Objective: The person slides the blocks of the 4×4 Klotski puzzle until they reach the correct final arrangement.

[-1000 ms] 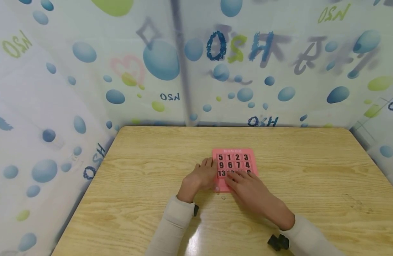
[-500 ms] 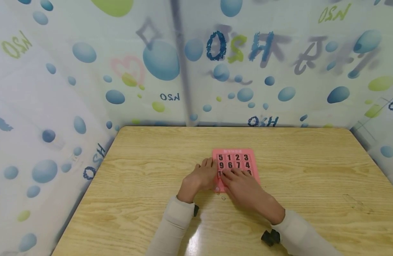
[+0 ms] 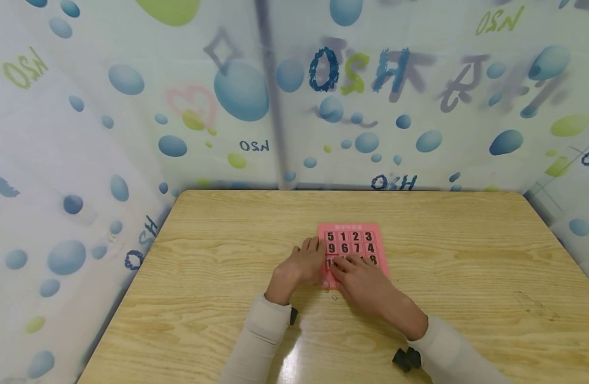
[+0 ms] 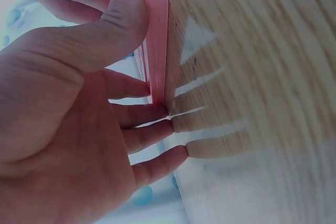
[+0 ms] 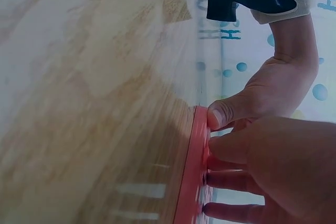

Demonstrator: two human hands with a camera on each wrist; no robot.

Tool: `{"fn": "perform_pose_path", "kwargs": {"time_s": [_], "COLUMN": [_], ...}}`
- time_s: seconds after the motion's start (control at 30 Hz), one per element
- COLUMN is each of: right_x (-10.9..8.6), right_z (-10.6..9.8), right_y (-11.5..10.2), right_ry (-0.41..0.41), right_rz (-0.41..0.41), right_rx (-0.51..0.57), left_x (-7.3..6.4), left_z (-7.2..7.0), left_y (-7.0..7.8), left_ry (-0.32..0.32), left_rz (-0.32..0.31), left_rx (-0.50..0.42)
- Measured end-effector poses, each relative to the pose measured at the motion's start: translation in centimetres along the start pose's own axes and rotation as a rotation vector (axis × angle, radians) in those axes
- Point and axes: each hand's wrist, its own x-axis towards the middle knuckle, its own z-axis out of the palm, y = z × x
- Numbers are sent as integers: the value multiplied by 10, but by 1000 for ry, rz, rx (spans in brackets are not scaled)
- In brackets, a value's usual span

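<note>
A pink number slide puzzle lies flat on the table. Black numerals show on its tiles, with 5, 1, 2, 3 along the far row. My left hand holds the puzzle at its left side, fingers along that edge. In the left wrist view, the left thumb bends against the board's near edge. My right hand lies over the near half, its fingertips touching the third row of tiles. Its fingers reach out fairly straight onto the board's face in the right wrist view. The hand hides most of the lower tiles.
The light wooden table extends on all sides of the puzzle. Behind it hangs a pale backdrop printed with blue and green bubbles. Black camera mounts sit at both wrists, below beige sleeves.
My right hand has shifted left across the third row. Its fingertips now partly cover the 13 tile, and the 8 shows fully at the right. The left hand has stayed in place.
</note>
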Motion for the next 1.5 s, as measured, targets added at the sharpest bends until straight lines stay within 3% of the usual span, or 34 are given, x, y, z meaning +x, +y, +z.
{"fn": "perform_pose_path", "kwargs": {"time_s": [0.23, 0.93, 1.17, 1.5], "right_x": [-3, -10, -11, -4], "right_z": [3, 2, 3, -4], "right_y": [-1, -4, -4, 4], "right_ry": [36, 17, 56, -1], "right_rz": [-24, -58, -82, -45], "right_rx": [-24, -8, -8, 39], "left_x": [-1, -2, -2, 0], "left_z": [-1, -3, -1, 0], "left_y": [1, 0, -1, 0], "left_ry": [3, 3, 9, 3], "left_rz": [0, 0, 0, 4], "left_rx": [6, -4, -11, -2]}}
